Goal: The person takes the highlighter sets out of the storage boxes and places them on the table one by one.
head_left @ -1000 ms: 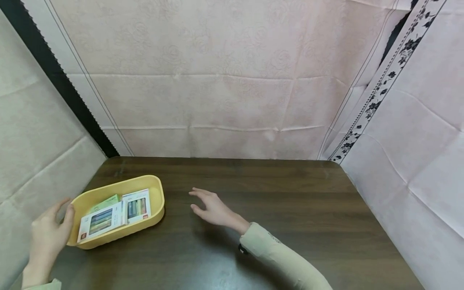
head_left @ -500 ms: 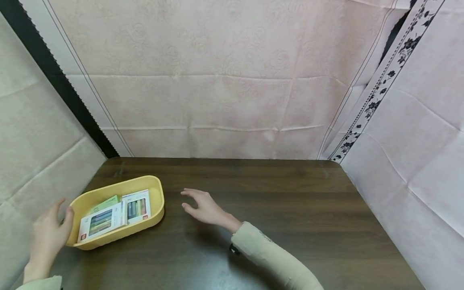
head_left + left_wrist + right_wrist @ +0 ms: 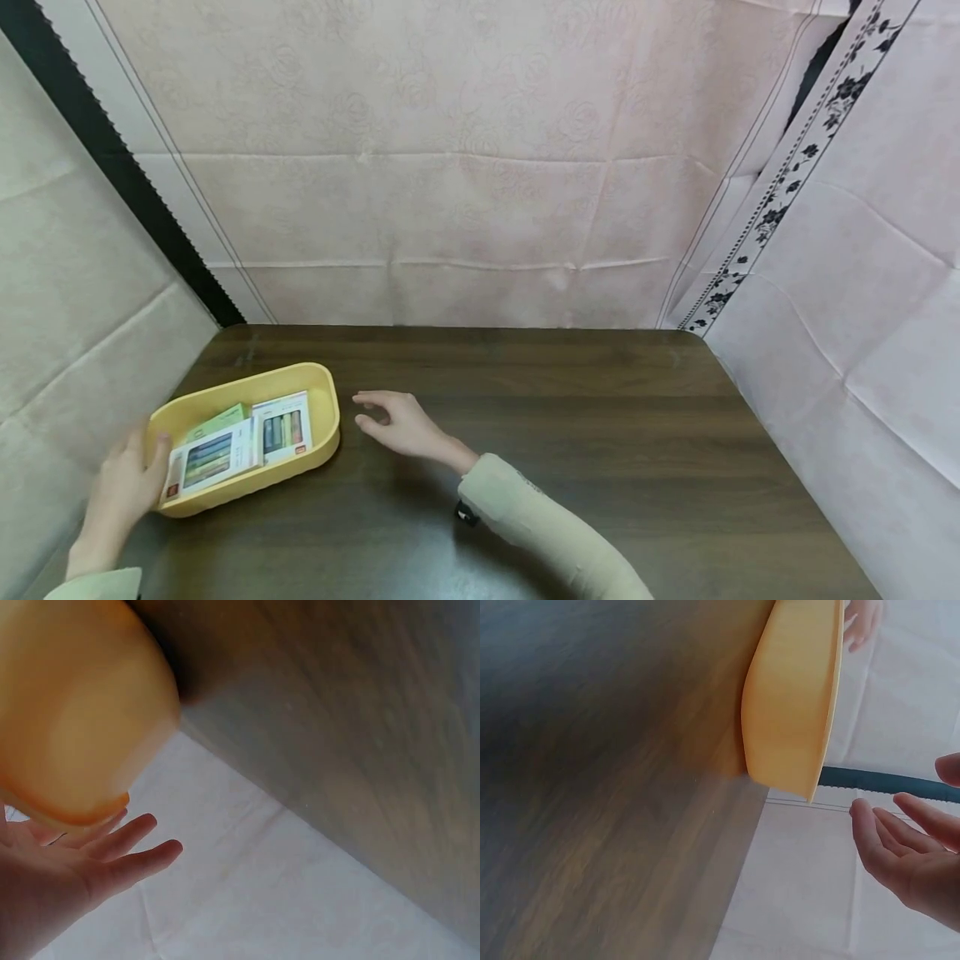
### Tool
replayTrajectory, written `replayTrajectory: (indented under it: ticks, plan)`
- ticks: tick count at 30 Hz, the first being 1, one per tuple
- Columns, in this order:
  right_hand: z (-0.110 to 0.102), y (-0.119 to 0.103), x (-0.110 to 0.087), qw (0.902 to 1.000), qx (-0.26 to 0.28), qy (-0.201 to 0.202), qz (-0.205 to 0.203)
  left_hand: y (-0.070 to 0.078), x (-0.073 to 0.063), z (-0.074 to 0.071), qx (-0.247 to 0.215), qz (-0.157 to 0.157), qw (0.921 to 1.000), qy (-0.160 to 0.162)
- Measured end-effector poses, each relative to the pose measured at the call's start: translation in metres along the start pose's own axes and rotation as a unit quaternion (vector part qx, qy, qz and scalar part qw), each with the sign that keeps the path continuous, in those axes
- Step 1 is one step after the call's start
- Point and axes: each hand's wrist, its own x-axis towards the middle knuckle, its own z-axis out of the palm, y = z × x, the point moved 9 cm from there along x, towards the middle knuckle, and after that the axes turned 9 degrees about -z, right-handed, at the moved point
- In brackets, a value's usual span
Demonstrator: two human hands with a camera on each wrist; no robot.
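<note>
A yellow plastic basket stands on the left part of the brown table. In it lie two white flat boxes, one in front and one to its right, each showing a panel of coloured sticks, plus a green packet partly hidden behind them. At the basket's left end is my left hand, its thumb over the rim; the left wrist view shows fingers spread and fairly straight beside the rim. My right hand hovers just right of the basket, fingers loosely bent, holding nothing and apart from it.
The brown wooden table extends to the right of the basket. Pale cloth hangs behind it and at both sides, with a black strip at left and a floral border at right.
My right hand has moved left toward the basket's right end. My left hand has shifted a little right, its thumb now over the basket's rim. The basket has hardly moved.
</note>
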Motion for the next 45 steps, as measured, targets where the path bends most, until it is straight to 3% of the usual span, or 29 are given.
replayTrajectory:
  ticks: [7, 12, 18, 23, 30, 37, 45]
  plan:
    - [0.009, 0.001, 0.008, 0.9971, 0.058, -0.003, 0.05, 0.001, -0.001, 0.006, -0.008, 0.02, 0.9998, -0.003]
    - [0.019, 0.005, 0.013, 0.9935, 0.094, -0.005, 0.063, 0.001, -0.003, 0.01, -0.001, 0.026, 0.9996, 0.009]
    - [0.032, 0.006, 0.019, 0.9823, 0.163, -0.019, 0.091, 0.003, -0.006, 0.01, -0.004, 0.024, 0.9995, 0.022]
    - [0.046, 0.009, 0.023, 0.9597, 0.249, -0.03, 0.127, 0.002, -0.007, 0.012, 0.006, 0.017, 0.9998, 0.011]
    - [0.064, 0.013, 0.031, 0.9062, 0.376, -0.02, 0.193, 0.004, -0.006, 0.012, 0.02, 0.017, 0.9996, -0.001]
    - [0.078, 0.006, 0.042, 0.8972, 0.387, -0.038, 0.21, 0.006, -0.004, 0.012, 0.028, 0.008, 0.9995, -0.009]
    - [0.096, 0.003, 0.047, 0.8612, 0.452, -0.051, 0.227, 0.009, -0.004, 0.016, 0.032, 0.003, 0.9994, -0.013]
